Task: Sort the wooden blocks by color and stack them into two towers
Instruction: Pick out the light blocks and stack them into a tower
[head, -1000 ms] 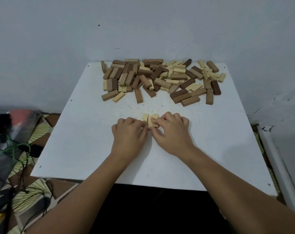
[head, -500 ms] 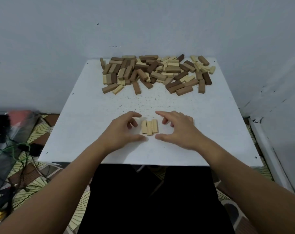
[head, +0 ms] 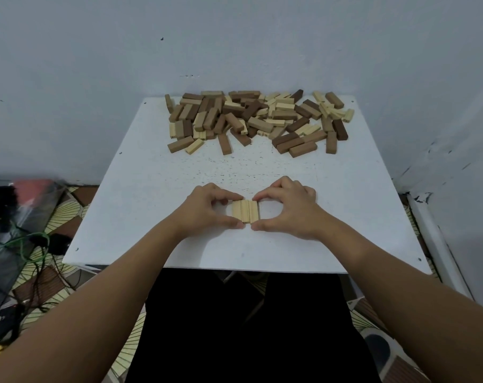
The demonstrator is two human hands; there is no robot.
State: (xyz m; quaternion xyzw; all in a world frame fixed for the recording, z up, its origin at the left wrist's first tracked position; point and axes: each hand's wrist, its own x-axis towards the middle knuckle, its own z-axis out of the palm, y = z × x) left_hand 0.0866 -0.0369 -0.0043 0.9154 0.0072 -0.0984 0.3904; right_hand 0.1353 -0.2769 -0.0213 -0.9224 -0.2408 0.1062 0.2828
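Three light wooden blocks (head: pixel 245 210) lie side by side as one flat row near the middle of the white table (head: pixel 140 194). My left hand (head: pixel 207 210) pinches the row's left part between thumb and forefinger. My right hand (head: pixel 288 207) pinches the right part the same way, thumb at the near end and forefinger at the far end. A loose pile of light and dark brown blocks (head: pixel 258 118) covers the table's far edge, well beyond both hands.
The table stands against a grey wall (head: pixel 234 37) at the back. On the patterned floor to the left lie a bag and green and black cables (head: pixel 27 244). A white ledge (head: pixel 439 244) runs along the right.
Half a second ago both hands hovered spread open beside the three light blocks. Now thumbs and forefingers have closed in on the row's ends from both sides.
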